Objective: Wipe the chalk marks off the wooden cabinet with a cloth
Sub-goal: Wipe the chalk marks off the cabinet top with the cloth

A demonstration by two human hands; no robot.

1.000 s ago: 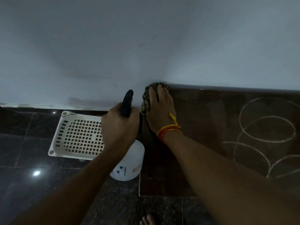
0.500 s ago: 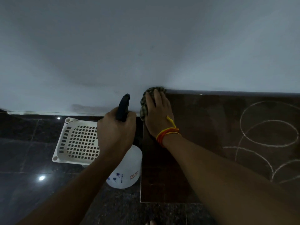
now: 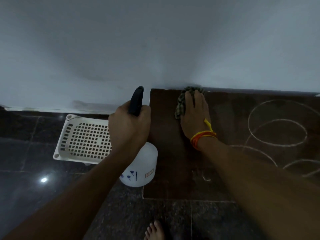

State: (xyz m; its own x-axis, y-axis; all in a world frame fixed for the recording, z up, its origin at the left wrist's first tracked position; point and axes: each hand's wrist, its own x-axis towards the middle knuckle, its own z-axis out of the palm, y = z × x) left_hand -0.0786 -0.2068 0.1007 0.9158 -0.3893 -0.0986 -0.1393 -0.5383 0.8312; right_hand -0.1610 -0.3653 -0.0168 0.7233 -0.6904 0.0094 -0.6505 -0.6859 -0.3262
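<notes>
The dark wooden cabinet top (image 3: 166,153) runs along the wall. White chalk loops (image 3: 277,132) cover its right part. My right hand (image 3: 194,115), with orange and yellow thread at the wrist, presses a checked cloth (image 3: 181,103) flat on the cabinet near the back edge, a little right of the left corner. My left hand (image 3: 129,129) grips the black trigger head of a white spray bottle (image 3: 140,170), held just left of the cabinet's left edge.
A white perforated plastic basket (image 3: 83,139) lies on the dark tiled floor (image 3: 34,187) to the left. A pale wall (image 3: 155,49) rises behind the cabinet. Toes of a bare foot (image 3: 155,231) show at the bottom edge.
My right hand has slid the cloth to the right along the cabinet's back edge, away from the left corner. The left hand keeps hold of the spray bottle.
</notes>
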